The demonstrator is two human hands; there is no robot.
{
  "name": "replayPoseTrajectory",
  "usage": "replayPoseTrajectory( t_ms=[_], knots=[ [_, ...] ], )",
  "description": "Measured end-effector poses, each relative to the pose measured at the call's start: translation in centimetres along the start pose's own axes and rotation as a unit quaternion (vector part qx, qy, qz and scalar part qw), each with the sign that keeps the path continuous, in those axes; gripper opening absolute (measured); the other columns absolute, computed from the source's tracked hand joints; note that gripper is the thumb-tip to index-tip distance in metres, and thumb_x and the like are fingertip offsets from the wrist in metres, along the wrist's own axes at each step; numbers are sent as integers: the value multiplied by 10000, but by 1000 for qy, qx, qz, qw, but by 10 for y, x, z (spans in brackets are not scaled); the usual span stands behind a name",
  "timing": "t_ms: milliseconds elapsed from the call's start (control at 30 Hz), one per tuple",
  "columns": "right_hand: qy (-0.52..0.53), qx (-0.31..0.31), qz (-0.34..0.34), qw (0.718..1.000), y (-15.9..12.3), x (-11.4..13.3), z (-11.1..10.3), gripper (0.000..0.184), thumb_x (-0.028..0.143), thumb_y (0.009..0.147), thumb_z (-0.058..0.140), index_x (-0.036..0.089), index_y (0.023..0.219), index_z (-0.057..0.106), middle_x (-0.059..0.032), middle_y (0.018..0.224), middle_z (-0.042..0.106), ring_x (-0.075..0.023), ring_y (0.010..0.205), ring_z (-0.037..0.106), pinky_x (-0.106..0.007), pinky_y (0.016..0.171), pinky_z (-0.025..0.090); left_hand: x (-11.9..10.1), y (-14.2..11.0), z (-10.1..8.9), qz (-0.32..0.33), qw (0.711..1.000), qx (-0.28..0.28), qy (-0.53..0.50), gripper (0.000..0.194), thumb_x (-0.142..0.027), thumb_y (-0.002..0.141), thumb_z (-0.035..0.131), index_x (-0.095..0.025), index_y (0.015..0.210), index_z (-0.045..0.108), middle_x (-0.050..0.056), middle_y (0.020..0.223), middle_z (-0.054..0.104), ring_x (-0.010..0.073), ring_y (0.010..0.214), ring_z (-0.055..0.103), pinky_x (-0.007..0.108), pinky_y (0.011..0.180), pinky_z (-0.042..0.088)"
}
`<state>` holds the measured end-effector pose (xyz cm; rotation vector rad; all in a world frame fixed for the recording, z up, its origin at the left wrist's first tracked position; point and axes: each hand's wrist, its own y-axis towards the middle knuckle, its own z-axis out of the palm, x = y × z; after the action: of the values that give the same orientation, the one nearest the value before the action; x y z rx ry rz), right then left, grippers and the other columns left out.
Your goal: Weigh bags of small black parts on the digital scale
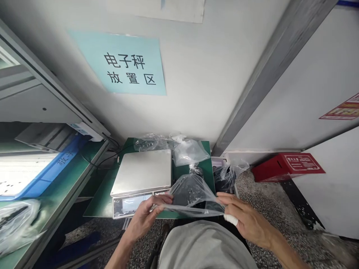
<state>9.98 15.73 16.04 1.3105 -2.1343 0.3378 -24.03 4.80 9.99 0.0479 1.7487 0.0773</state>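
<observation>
left hand point(146, 218) and right hand point(244, 220) pinch opposite edges of a clear plastic bag point(193, 198); an electronic scale point(141, 172) sits just beyond the left hand.

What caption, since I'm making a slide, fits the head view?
Left hand and right hand stretch a clear plastic bag of dark items by a digital scale on a green mat.

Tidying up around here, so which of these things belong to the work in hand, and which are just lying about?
In use: left hand, right hand, clear plastic bag, electronic scale.

Lying about: plastic bags behind the scale, red box, bag on the green bench.
</observation>
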Motion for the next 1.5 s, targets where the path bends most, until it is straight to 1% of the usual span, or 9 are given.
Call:
replayPoseTrajectory(
  t_ms=[167,333,567,667,900,1133,1233,1367,1500],
  knots=[
    [150,-85,69,983,-1,-14,28,203,74,849,352,220,912,479,-17,858,587,-150,791,571,-282,706,473,-1,-4,-10,3,995,-15,98,144,-330,909,562,-243,974,656,44,972,703,187,932,641,282,821,489],
    [264,-74,167,947,1,-12,47,85,173,872,415,217,917,473,23,761,511,-124,643,513,-263,623,412,2,-7,-9,-141,989,29,18,229,-394,938,502,-228,1026,632,12,820,673,152,766,599,240,703,449],
    [676,-134,369,624,11,-12,74,197,313,740,707,183,843,600,45,643,463,-77,551,430,-177,483,403,23,0,1,-280,923,21,-262,294,-432,808,686,-154,900,672,-9,680,600,84,582,486,186,563,364],
    [715,-180,387,554,8,-15,80,327,261,624,829,152,890,673,-6,751,591,-91,675,545,-187,632,488,27,-3,-3,-293,898,26,-328,245,-371,776,727,-131,819,694,23,741,631,90,614,525,193,593,400],
    [666,-193,346,632,6,-16,82,510,214,593,841,178,1074,675,-24,923,635,-154,893,606,-277,871,478,42,-13,-8,-250,904,21,-346,388,-269,704,801,-203,1072,699,51,988,694,159,874,611,236,798,449],
    [274,-185,297,896,17,-40,95,172,276,823,558,184,928,660,-54,856,642,-197,767,613,-329,731,482,44,-6,-1,-218,963,-30,-156,254,-400,786,708,-195,936,724,58,929,677,201,892,591,304,849,443],
    [125,-189,183,956,17,-42,88,182,167,849,432,190,824,611,-89,1041,617,-215,964,589,-346,850,444,34,-5,-1,-134,988,-9,-72,226,-390,838,640,-175,817,705,83,1116,589,233,1077,531,314,943,404],
    [186,-149,136,961,17,-36,81,163,175,889,399,201,894,559,-73,1042,641,-186,952,603,-309,826,448,26,-5,3,-106,993,17,-50,256,-392,910,513,-172,815,604,96,1134,573,218,1059,537,297,886,424],
    [388,-166,245,873,23,-24,95,154,323,920,436,208,841,502,24,642,569,-128,580,530,-253,591,419,30,-4,11,-152,988,-25,-14,302,-423,901,481,-184,716,473,4,725,527,137,666,464,238,630,385]
  ],
)
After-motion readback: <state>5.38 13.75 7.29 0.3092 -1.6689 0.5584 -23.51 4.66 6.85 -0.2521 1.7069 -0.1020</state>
